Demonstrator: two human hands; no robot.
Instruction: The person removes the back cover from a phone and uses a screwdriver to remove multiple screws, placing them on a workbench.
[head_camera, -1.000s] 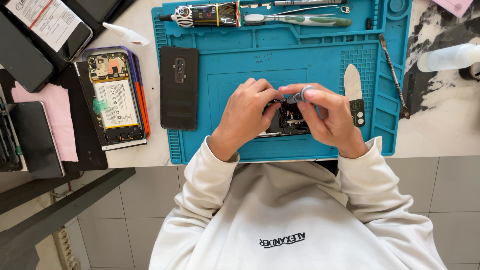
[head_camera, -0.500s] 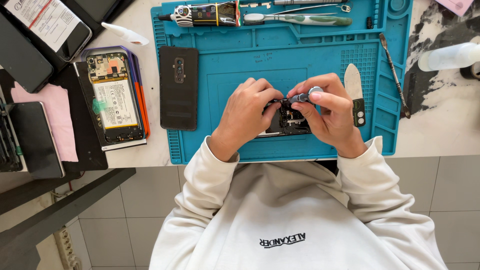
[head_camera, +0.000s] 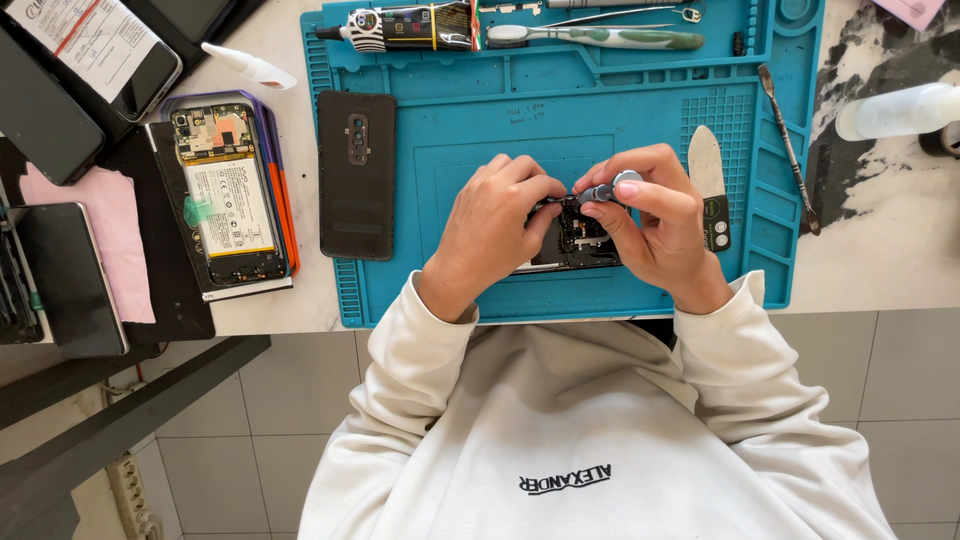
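Covering most of the opened phone (head_camera: 575, 240), left hand (head_camera: 495, 225) steadies it; right hand (head_camera: 655, 225) pinches a screwdriver (head_camera: 603, 190).

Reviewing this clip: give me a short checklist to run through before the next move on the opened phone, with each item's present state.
1. Left hand steadies the opened phone on the blue mat: ok.
2. Right hand grips the small screwdriver by its grey handle: ok.
3. Screwdriver tip seated in a screw: cannot tell, fingers hide it.
4. Loose screws kept in one spot: cannot tell, none visible at this size.
5. Black back cover lies apart from the hands, to the left on the mat: ok.
6. Pry tool lies at the mat's right edge, away from the hands: ok.
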